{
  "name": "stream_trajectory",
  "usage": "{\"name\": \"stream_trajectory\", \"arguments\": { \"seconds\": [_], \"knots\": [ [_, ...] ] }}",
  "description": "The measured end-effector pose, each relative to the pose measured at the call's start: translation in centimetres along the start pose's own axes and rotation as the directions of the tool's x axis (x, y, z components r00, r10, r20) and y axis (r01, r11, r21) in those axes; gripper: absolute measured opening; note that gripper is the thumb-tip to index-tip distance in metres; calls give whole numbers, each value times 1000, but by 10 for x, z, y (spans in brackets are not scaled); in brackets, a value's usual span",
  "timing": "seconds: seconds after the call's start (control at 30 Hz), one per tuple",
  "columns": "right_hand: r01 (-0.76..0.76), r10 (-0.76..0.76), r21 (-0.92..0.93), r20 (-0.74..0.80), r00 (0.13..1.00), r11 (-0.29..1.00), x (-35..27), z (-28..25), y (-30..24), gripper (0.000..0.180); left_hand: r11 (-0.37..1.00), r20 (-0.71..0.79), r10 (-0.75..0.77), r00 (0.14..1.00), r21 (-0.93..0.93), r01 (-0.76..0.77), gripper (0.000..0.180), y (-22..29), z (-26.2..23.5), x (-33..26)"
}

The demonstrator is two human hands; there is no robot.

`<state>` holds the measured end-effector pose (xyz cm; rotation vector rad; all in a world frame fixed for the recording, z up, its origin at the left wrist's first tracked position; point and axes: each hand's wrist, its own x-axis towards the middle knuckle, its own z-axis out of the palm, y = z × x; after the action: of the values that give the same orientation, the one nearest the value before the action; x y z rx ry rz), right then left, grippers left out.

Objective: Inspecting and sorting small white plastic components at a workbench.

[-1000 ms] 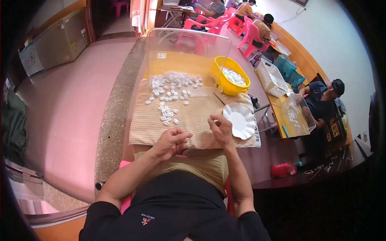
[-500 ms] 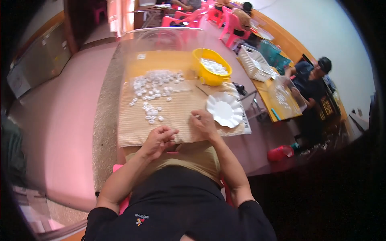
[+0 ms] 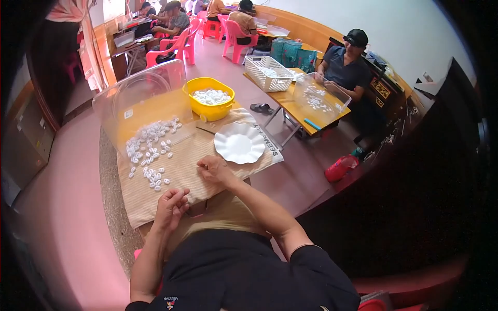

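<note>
At the near edge of the cloth-covered table, my left hand (image 3: 171,206) is held with curled fingers, thumb and forefinger close together. Farther right, my right hand (image 3: 213,170) rests over the cloth with its fingers bent inward. Whether either hand pinches something small cannot be made out. Beyond my left hand lies a small cluster of white oval plastic pieces (image 3: 154,178), with a larger spread of similar pieces (image 3: 150,136) behind it. Just past my right hand sits a white scalloped plate (image 3: 239,143) with nothing visible on it. A thin dark stick-like tool (image 3: 205,130) lies beside the plate.
A yellow tub (image 3: 210,110) of white pieces stands at the back of the table, by a clear plastic bin (image 3: 116,111). To the right, a co-worker (image 3: 345,67) sits at another table with a white basket (image 3: 270,75). Pink chairs (image 3: 174,52) stand behind.
The view has swung to the right, so the table appears farther left and tilted. Both hands keep nearly the same pose over the cloth; the pieces and plate appear unmoved.
</note>
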<state>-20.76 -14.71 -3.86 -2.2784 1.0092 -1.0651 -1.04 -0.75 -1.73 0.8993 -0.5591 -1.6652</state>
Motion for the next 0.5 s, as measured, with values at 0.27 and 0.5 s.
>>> {"name": "stream_trajectory", "arguments": {
  "seconds": [0.27,0.5],
  "knots": [
    [29,-30,-33,-30,999,999,-1,4,6,17,1000,5,-3,1000,-6,3,7,-1,1,0],
    [31,-31,-84,1,1000,996,-1,1,-1,18,1000,11,-3,1000,-5,3,7,0,-1,1]
  ]
}}
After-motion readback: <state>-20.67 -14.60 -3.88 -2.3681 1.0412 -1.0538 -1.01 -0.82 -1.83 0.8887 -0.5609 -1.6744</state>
